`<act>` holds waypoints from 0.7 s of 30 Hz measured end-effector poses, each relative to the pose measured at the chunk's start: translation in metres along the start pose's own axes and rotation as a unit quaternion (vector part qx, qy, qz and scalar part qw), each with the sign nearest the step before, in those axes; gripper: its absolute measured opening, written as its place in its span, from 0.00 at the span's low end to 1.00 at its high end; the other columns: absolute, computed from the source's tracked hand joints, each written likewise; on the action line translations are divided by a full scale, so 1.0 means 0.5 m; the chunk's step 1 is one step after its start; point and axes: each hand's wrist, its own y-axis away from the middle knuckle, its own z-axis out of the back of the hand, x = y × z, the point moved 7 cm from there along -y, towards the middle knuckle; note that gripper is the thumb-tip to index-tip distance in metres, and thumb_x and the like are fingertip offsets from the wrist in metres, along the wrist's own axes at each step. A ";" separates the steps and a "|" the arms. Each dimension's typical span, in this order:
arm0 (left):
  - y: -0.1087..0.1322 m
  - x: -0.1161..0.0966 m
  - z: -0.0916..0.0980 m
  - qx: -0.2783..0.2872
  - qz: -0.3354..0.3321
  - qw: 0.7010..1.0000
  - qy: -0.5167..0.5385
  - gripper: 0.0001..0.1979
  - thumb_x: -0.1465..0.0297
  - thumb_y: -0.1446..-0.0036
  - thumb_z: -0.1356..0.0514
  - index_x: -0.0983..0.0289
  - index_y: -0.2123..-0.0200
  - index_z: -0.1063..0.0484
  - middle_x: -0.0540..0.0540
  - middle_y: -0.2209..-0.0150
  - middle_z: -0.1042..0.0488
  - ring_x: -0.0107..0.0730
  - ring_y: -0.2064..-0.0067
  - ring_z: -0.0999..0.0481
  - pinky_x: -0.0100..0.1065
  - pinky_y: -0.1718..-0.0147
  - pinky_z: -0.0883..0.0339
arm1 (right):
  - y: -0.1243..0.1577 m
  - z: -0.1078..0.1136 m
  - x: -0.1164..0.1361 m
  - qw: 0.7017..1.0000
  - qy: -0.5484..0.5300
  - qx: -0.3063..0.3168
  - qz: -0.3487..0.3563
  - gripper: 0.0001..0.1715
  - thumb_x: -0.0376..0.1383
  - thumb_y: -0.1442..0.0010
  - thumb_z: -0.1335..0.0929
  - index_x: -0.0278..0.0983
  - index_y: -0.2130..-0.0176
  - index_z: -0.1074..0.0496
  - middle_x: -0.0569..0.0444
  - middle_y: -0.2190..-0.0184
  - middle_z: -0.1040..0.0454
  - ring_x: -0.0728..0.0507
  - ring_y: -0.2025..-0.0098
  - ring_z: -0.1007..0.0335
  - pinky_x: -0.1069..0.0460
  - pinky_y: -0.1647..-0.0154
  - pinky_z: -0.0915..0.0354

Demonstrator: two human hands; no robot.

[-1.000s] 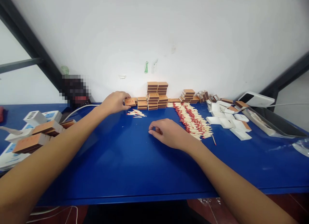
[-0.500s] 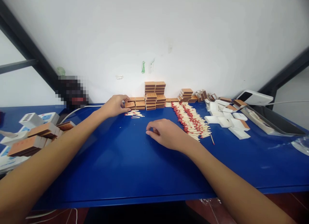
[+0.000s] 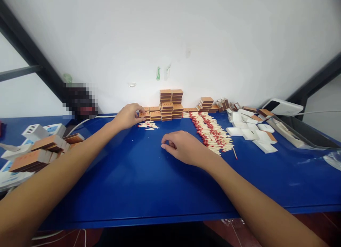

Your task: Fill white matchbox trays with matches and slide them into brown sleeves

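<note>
My left hand (image 3: 129,115) reaches to the back of the blue table (image 3: 133,183) and its fingers are closed on a brown matchbox (image 3: 144,114) at the left end of the stacked matchboxes (image 3: 170,105). A small heap of loose matches (image 3: 148,125) lies just in front of that box. My right hand (image 3: 183,147) rests on the table's middle with its fingers curled under; whether it holds anything is hidden. To its right runs a long spread of red-tipped matches (image 3: 211,131).
White inner trays and sleeves (image 3: 250,128) lie at the right, with a white device (image 3: 282,106) and a dark flat panel (image 3: 306,133) beyond. Matchboxes (image 3: 39,151) and power strips (image 3: 42,130) sit at the left edge. A blurred dark object (image 3: 80,99) stands by the wall.
My left hand has brought the matchbox down and set it against the row at the wall. My right hand has stayed where it was.
</note>
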 end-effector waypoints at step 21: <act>0.285 0.227 0.228 0.279 0.248 0.902 -0.219 0.20 0.57 0.53 0.32 0.60 0.58 0.18 0.52 0.63 0.17 0.41 0.61 0.22 0.33 0.61 0.37 | -0.001 -0.005 0.001 1.000 -0.003 0.008 0.004 0.10 0.37 0.29 0.32 0.38 0.56 0.19 0.51 0.65 0.20 0.46 0.66 0.31 0.50 0.66 0.44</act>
